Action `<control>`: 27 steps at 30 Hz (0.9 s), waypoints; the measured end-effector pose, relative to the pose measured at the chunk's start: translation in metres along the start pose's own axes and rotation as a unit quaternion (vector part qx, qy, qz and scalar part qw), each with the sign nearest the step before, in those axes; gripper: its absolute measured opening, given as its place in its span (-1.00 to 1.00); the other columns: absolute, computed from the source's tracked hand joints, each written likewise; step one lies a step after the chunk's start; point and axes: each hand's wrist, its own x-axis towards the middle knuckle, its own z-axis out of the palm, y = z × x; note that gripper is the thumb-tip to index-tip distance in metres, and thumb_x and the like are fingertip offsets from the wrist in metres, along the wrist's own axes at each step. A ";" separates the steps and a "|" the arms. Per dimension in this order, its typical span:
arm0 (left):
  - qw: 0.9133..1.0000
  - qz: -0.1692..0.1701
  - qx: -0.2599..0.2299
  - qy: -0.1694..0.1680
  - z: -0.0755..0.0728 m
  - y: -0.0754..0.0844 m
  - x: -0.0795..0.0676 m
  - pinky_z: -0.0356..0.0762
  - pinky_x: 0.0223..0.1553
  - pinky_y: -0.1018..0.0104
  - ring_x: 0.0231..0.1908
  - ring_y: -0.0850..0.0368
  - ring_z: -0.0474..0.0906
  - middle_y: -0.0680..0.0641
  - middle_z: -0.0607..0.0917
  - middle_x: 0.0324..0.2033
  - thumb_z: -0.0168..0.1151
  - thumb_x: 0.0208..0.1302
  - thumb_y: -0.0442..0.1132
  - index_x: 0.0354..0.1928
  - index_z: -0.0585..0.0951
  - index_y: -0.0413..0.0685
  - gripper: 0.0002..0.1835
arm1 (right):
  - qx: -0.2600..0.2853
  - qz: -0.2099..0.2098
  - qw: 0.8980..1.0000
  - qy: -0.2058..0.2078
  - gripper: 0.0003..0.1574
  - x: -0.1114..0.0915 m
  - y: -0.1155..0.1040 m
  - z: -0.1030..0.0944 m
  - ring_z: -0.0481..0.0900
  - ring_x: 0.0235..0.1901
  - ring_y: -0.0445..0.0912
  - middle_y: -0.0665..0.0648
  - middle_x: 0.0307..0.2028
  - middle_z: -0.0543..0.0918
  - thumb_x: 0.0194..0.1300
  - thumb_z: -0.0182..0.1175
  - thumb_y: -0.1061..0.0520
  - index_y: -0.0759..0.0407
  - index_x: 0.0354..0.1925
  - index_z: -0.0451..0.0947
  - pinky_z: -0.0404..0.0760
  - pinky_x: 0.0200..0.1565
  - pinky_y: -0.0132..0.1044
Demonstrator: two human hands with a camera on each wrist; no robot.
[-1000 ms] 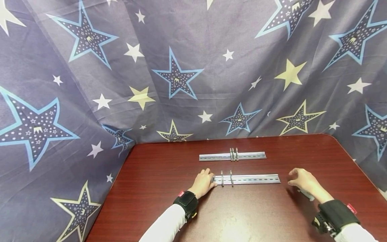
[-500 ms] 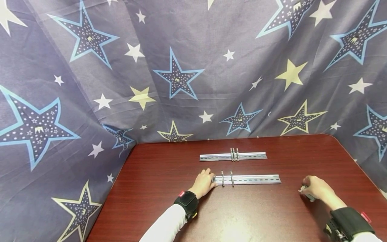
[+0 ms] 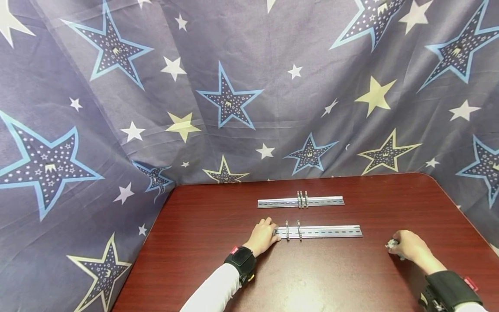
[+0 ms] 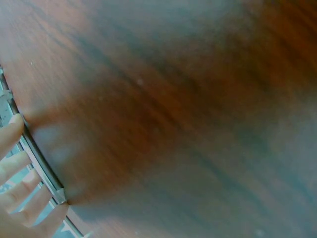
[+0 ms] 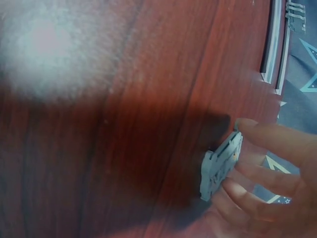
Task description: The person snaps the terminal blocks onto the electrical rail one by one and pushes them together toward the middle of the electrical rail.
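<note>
In the head view my left hand grips the left end of the nearer slotted metal DIN rail, its fingers and thumb set about the end. Two thin terminal blocks stand upright across this rail, near the hand. The left wrist view has the fingers lying over the rail. Off to the right, my right hand holds a small grey terminal block between thumb and fingers, close over the tabletop. In the head view that block is partly hidden by the hand.
A second DIN rail lies farther back, parallel to the first, with three terminal blocks grouped at its middle. Both rest on a reddish-brown wooden table. Behind it hangs a grey curtain printed with stars.
My right hand has moved right and nearer to me, away from the rail's end, and the grey block now shows in its fingers. The left hand and both rails have stayed put.
</note>
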 end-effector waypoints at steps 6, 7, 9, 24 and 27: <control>1.000 0.000 0.002 -0.002 0.001 0.000 0.000 0.37 -0.40 0.30 -0.36 0.09 0.39 0.00 0.44 -0.41 0.31 -0.08 -0.07 -0.30 0.61 -0.10 -0.69 | -0.005 -0.009 0.999 0.041 -0.86 -0.003 0.001 0.007 0.30 -0.70 -0.15 0.04 -0.70 0.43 -0.17 0.25 0.29 0.34 -0.62 0.46 0.29 -0.61 -0.25; 1.000 0.001 0.002 -0.002 0.001 0.000 0.000 0.36 -0.41 0.30 -0.36 0.09 0.39 0.00 0.44 -0.41 0.31 -0.08 -0.07 -0.29 0.61 -0.11 -0.68 | -0.005 -0.008 0.999 0.045 -0.87 -0.003 0.001 0.008 0.30 -0.71 -0.15 0.03 -0.72 0.43 -0.17 0.24 0.29 0.33 -0.64 0.46 0.29 -0.61 -0.25; 1.000 0.001 0.000 -0.002 0.000 -0.001 0.000 0.36 -0.41 0.30 -0.36 0.09 0.39 0.00 0.44 -0.41 0.31 -0.07 -0.07 -0.29 0.61 -0.11 -0.68 | -0.006 -0.004 0.999 0.051 -0.88 -0.003 0.001 0.009 0.29 -0.72 -0.15 0.04 -0.72 0.43 -0.17 0.22 0.31 0.33 -0.66 0.45 0.29 -0.62 -0.25; 1.000 0.000 0.003 -0.001 0.002 -0.001 0.000 0.37 -0.40 0.29 -0.36 0.08 0.39 0.00 0.45 -0.41 0.31 -0.08 -0.07 -0.28 0.61 -0.10 -0.68 | 0.000 0.025 0.998 0.050 -0.82 -0.003 -0.003 0.009 0.37 -0.69 -0.14 0.13 -0.65 0.50 -0.16 0.23 0.33 0.42 -0.54 0.43 0.35 -0.57 -0.21; 1.000 0.002 0.003 0.001 0.002 -0.001 0.000 0.37 -0.41 0.29 -0.37 0.09 0.39 0.00 0.44 -0.42 0.32 -0.08 -0.07 -0.29 0.61 -0.10 -0.68 | -0.009 0.025 0.998 0.055 -0.77 -0.003 -0.003 0.009 0.38 -0.64 -0.10 0.17 -0.63 0.50 -0.18 0.24 0.32 0.45 -0.52 0.41 0.36 -0.54 -0.18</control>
